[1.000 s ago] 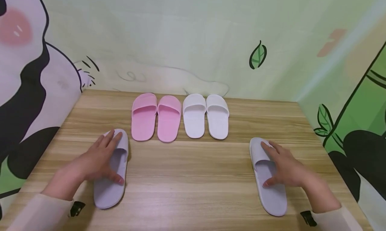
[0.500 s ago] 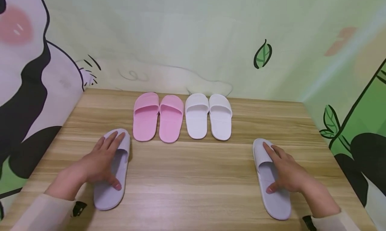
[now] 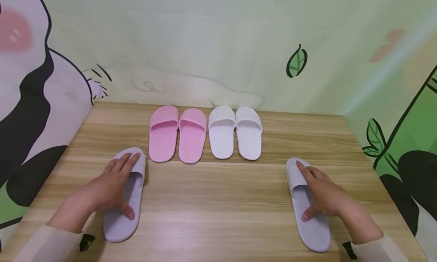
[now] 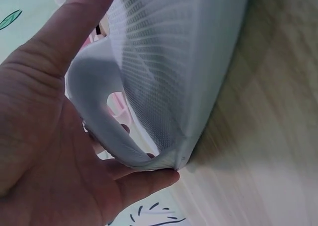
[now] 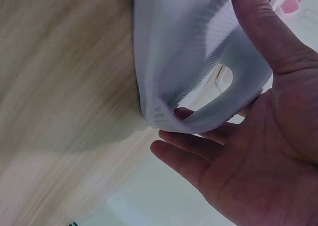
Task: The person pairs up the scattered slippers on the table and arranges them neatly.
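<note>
Two pale grey slide slippers lie flat on the wooden tabletop, well apart. In the head view my left hand holds the left grey slipper, fingers over its strap and thumb on the insole's inner edge. In the left wrist view, the fingers reach round the strap to the sole's edge. On the other side, my right hand holds the right grey slipper likewise, thumb on the insole. The right wrist view shows its fingertips beside the strap, the lower ones seemingly apart from it.
Farther back, a pink slipper pair and a white slipper pair stand side by side near the wall. A printed wall with panda and leaf drawings borders the wooden tabletop at the back and sides.
The view has shifted slightly. Both hands stay on the grey slippers, which show at most a small shift towards me. The pink and white pairs have not moved.
</note>
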A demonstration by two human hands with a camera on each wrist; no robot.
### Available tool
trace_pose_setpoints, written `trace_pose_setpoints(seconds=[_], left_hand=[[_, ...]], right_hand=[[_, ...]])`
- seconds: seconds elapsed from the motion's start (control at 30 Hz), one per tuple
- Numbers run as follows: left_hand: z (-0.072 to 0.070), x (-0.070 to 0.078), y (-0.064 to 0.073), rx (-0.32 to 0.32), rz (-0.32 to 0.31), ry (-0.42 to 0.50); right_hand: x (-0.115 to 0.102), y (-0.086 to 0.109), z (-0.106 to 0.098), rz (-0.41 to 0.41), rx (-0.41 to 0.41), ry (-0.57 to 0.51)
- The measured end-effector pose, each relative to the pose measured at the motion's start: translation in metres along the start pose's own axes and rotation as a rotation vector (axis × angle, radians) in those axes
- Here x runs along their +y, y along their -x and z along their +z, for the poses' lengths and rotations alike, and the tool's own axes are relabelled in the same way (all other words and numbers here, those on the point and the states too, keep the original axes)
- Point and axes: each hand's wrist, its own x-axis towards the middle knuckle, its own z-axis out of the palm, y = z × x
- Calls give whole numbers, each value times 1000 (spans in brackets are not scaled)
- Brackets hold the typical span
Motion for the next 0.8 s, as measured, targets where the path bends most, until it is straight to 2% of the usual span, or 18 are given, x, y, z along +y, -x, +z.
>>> trace_pose_setpoints(seconds=[0.2, 0.53, 0.8], left_hand=[[2, -1, 2, -2, -3, 13], [6, 4, 0, 44, 36, -14], [19, 15, 3, 25, 53, -18]], right_hand=[[0, 0, 0, -6, 1, 13], [-3, -3, -6, 1, -13, -12], [-6, 1, 2, -14, -4, 1]])
